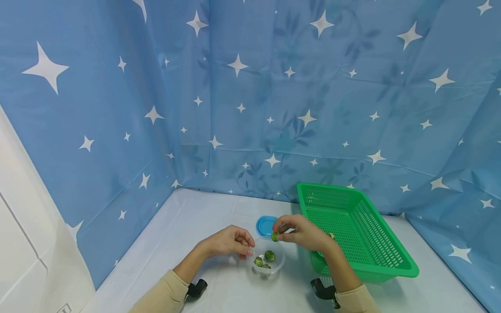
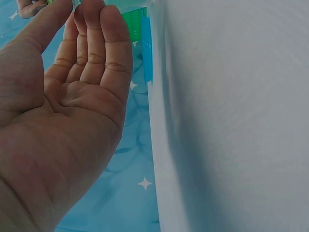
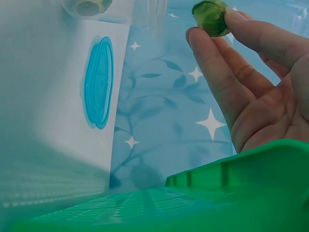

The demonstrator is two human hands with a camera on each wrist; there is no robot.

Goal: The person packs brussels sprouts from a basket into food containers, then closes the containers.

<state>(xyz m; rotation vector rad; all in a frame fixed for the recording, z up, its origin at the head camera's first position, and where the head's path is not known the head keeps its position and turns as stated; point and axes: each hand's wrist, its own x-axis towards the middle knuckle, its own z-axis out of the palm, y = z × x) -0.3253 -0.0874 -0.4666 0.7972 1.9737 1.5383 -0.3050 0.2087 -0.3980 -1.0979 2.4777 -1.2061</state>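
My right hand point(image 1: 305, 232) pinches a green Brussels sprout point(image 3: 211, 17) between thumb and fingertips, above the far right side of a clear round plastic container point(image 1: 282, 260). Inside that container lie a whole Brussels sprout point(image 1: 269, 255) and smaller sprout pieces point(image 1: 258, 261). At its left rim, my left hand point(image 1: 231, 241) holds the edge between thumb and index finger. The left wrist view shows the palm of this hand, with the pinch at the top edge of the picture.
A blue lid point(image 1: 266, 226) lies on the white table point(image 1: 219, 287) behind the container. To the right stands a large green perforated basket point(image 1: 356, 234); a pale green piece point(image 1: 331, 236) in it is partly hidden by my right arm. A blue star-patterned curtain point(image 1: 250, 130) hangs behind.
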